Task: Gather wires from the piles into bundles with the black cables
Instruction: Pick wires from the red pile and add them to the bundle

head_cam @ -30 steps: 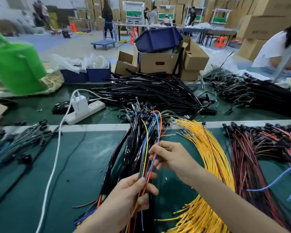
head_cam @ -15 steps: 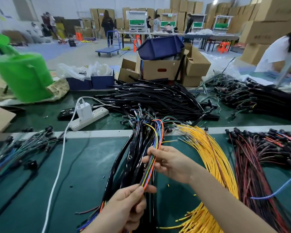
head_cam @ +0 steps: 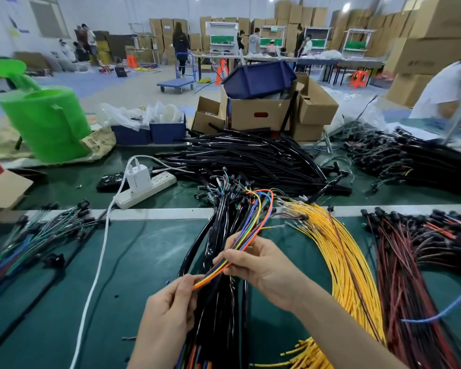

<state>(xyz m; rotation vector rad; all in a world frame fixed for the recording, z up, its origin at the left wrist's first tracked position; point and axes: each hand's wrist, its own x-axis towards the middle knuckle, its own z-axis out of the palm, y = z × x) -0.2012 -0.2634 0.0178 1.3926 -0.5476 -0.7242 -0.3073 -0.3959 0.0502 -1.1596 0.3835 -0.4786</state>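
Observation:
Both my hands hold one thin bunch of coloured wires (orange, yellow, blue, purple) above a bundle of black cables lying down the middle of the green table. My left hand pinches the bunch's near end. My right hand grips it farther along, and beyond it the wires arch up and over. A pile of yellow wires fans out to the right of my right arm. Red and dark wires lie farther right. Green and blue wires lie at the left.
A big heap of black cables fills the far table, with another pile to its right. A white power strip with a white cord sits left of centre. Cardboard boxes, a green bucket and a person in white are behind.
My hands have lifted the coloured wire bunch and tilted it flatter, away from the black cables. My left hand now pinches its end instead of wrapping the bundle. The camera tilted up.

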